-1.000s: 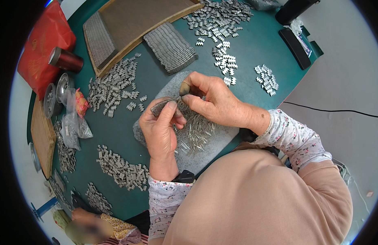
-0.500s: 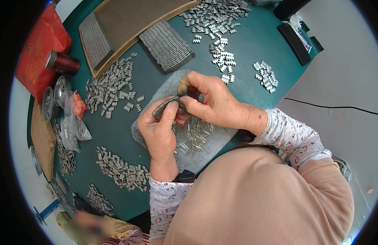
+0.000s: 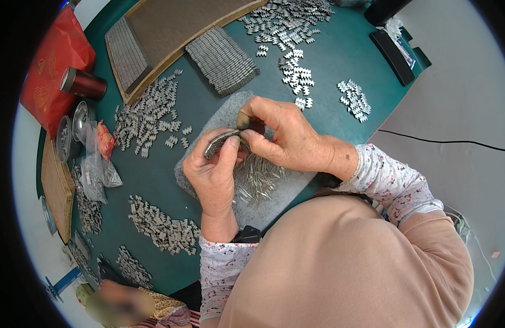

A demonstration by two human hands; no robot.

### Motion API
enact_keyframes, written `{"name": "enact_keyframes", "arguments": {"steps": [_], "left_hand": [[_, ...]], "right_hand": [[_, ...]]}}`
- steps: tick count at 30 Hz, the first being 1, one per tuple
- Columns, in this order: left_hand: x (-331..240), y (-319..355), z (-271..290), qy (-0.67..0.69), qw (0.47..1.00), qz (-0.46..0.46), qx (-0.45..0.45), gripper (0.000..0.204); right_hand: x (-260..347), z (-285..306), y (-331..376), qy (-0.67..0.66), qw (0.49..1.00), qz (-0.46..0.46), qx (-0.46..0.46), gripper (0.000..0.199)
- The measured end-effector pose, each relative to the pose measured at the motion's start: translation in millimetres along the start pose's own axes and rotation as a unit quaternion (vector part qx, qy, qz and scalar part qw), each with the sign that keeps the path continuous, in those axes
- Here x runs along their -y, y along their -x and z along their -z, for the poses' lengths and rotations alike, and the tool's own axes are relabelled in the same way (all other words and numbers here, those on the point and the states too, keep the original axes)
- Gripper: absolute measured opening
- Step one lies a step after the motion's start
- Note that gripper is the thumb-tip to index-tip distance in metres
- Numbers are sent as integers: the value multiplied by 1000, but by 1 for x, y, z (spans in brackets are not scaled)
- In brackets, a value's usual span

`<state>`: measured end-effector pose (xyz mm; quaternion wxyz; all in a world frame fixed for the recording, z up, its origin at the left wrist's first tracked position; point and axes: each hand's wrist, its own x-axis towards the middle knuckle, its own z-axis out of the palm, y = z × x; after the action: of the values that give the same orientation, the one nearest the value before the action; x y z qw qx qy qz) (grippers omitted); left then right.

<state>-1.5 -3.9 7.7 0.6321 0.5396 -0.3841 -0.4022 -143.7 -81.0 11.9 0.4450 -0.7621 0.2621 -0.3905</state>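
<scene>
My left hand (image 3: 213, 177) grips a short curved strip of metal links (image 3: 219, 143) between thumb and fingers, above a grey felt-like mat (image 3: 236, 106). At the strip's right end, thumb and forefinger of my right hand (image 3: 288, 136) are pinched together; whatever is between those fingertips is too small or hidden to make out. Under both hands, a heap of thin shiny metal pins (image 3: 259, 180) lies on the mat, partly covered by my fingers.
Loose metal links (image 3: 146, 117) lie in piles around the green table (image 3: 159, 180). Beyond the mat sits a block of stacked link strips (image 3: 222, 60) by a wooden-rimmed tray (image 3: 195, 39). A red cup (image 3: 83, 83), bowls and plastic bags stand left. Another person's arm (image 3: 118, 295) shows lower left.
The held strip has tilted slightly, showing more of its outer edge. Both hands stay almost in place, with the right fingertips still at the strip's end.
</scene>
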Motion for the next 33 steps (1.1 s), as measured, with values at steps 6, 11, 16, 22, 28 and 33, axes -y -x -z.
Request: {"name": "enact_keyframes", "arguments": {"steps": [6,11,16,22,28,33], "left_hand": [[0,-4,8,105,992,70,5,12],[-5,-15,32,151,984,87,-46,14],[-7,-17,33,123,984,115,-55,13],[-4,-16,35,114,983,133,-46,14],[-3,-17,32,121,982,143,-17,15],[-1,-17,31,122,982,144,-12,14]], "right_hand": [[1,2,-1,-56,998,-1,0,14],[-8,32,-17,213,973,39,83,11],[-12,25,-22,335,910,121,213,10],[-16,24,-27,359,902,105,214,8],[-21,28,-23,337,900,133,242,16],[-20,30,-24,343,893,137,259,16]]}}
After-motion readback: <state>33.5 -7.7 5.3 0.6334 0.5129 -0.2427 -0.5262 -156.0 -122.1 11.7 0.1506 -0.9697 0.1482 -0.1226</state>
